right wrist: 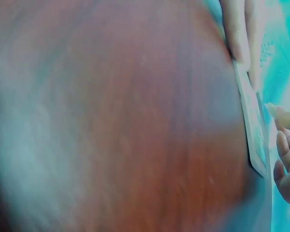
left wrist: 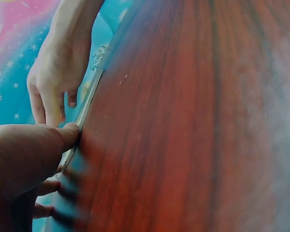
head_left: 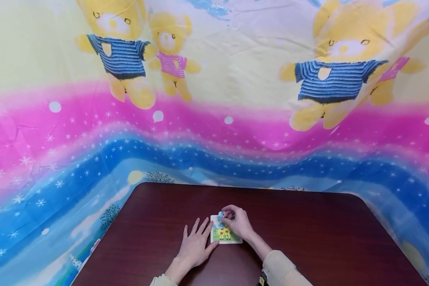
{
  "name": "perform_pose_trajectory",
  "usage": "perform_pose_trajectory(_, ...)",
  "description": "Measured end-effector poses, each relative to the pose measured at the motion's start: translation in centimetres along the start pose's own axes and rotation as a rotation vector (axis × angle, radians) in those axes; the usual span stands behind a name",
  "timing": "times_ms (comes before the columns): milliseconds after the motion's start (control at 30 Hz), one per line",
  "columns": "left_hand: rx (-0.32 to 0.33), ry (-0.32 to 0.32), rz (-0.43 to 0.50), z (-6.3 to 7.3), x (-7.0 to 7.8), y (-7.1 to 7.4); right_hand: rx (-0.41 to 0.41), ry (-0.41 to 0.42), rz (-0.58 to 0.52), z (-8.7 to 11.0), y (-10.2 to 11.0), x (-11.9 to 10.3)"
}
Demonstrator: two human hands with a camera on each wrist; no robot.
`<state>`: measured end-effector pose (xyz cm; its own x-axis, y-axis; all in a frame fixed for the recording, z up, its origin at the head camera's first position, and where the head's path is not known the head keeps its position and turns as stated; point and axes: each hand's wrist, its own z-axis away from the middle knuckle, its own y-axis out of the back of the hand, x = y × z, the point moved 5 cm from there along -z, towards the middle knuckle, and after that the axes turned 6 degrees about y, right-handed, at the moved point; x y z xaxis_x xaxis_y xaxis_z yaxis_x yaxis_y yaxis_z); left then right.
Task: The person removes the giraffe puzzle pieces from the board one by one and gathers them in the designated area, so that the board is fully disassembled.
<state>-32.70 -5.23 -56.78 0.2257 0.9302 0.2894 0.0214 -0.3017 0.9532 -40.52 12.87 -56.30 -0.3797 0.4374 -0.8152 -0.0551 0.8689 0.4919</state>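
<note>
Head view: giraffe board [head_left: 229, 241] was laid feet nearward
Piece [head_left: 221, 216]: pinched above board by right hand [head_left: 240, 223], long axis unclear
Left hand [head_left: 196, 246]: was spread against board

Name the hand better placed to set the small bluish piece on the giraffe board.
Likely the right hand: it pinches the small bluish piece over the giraffe board. The left hand lies spread at the board's left edge, better placed to steady it.
</note>
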Motion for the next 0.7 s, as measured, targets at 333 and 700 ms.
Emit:
perform_pose_trajectory(333,-0.031,0.004,0.044,-0.3,-0.5,0.1,0.101,-0.075,-0.049,-0.5,4.3,1.7)
perform_pose_trajectory(700,-0.020,-0.006,0.046,-0.1,-0.5,0.3,0.128,-0.159,-0.024,-0.4,7.6,4.0)
